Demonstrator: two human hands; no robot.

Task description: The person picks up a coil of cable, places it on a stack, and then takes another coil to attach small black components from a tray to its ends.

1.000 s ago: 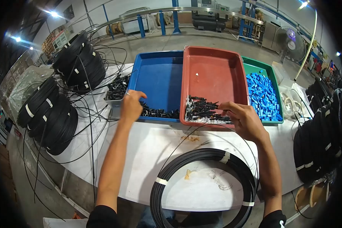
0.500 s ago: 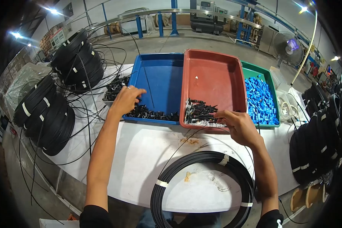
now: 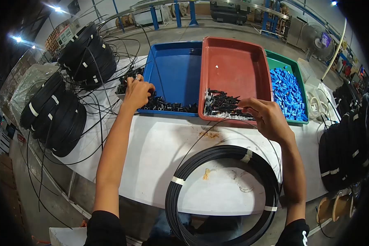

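Note:
My left hand (image 3: 138,93) is over the small container of black parts (image 3: 129,78) left of the blue tray, its fingers bent in toward them; what they hold is hidden. Small black fittings (image 3: 168,105) lie along the near side of the blue tray (image 3: 178,67). Above the near right corner of the red tray (image 3: 235,61), my right hand (image 3: 268,119) has thumb and fingers pinched together, and I cannot make out what is in them. Black and white connector pieces (image 3: 223,103) lie beside its fingertips. A banded coil of black cable (image 3: 221,153) lies in front of me, a loose strand arching below my right hand.
A green tray (image 3: 305,110) holds many blue pieces (image 3: 289,92). Stacked black cable coils stand at the left (image 3: 55,119) and right (image 3: 344,151). Loose cable strands trail across the left side of the white table (image 3: 143,156). A fan (image 3: 322,43) stands behind.
My left hand has moved from above the blue tray's near left corner to the container of black parts, its fingers now curled. My right hand stays pinched by the red tray. The view has tilted down.

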